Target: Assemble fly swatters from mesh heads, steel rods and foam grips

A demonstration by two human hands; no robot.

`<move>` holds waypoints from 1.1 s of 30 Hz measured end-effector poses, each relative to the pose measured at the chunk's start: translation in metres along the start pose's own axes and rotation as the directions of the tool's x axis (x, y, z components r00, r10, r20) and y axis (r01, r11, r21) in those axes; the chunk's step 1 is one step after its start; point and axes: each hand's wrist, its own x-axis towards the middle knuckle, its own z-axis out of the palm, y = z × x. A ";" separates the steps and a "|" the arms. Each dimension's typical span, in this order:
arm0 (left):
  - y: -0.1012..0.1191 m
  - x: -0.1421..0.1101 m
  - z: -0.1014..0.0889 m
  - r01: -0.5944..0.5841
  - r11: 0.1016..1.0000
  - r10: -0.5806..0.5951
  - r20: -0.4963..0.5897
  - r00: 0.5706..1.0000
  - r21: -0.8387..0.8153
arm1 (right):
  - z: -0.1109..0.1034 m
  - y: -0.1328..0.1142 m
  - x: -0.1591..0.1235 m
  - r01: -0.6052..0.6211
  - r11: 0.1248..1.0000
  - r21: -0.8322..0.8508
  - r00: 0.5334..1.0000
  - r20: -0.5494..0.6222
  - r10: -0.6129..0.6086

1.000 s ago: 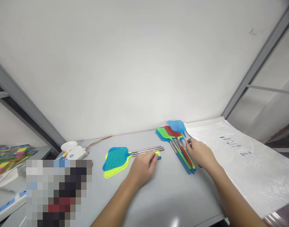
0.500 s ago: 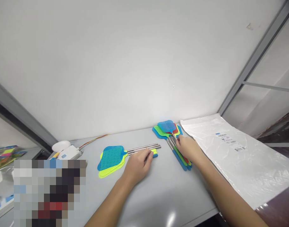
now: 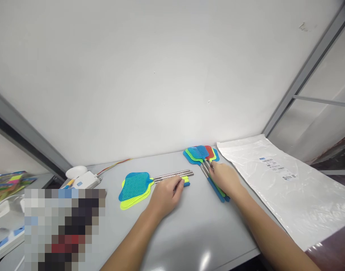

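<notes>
Now my left hand (image 3: 164, 195) pins the handles of the 2 stacked swatters (image 3: 137, 187) on the bench (image 3: 189, 226) while my right hand (image 3: 225, 178), fingers curled over the handles of the fanned swatter pile (image 3: 202, 154), seems mid-sorting, so next calls for freeing 1 cleanly.

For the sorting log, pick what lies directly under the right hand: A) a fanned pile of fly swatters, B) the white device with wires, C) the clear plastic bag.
A: the right hand rests on the handles of the fanned pile of fly swatters.
</notes>
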 end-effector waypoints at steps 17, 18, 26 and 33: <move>-0.051 0.005 -0.054 0.157 0.940 -0.104 -0.184 0.977 0.304 | -0.010 -0.009 -0.012 0.053 0.998 0.030 0.989 -0.142 -0.048; -0.055 0.003 -0.057 0.168 0.930 -0.113 -0.179 0.977 0.327 | -0.010 -0.013 -0.014 0.090 0.995 0.035 0.981 -0.175 -0.083; -0.059 -0.006 -0.039 0.191 0.871 -0.194 -0.039 0.980 0.452 | -0.008 -0.062 -0.041 0.524 0.851 -0.032 0.819 -0.255 -0.514; -0.056 -0.004 -0.023 0.214 0.840 -0.232 -0.026 0.972 0.498 | -0.004 -0.083 -0.045 0.694 0.720 -0.006 0.688 -0.290 -0.665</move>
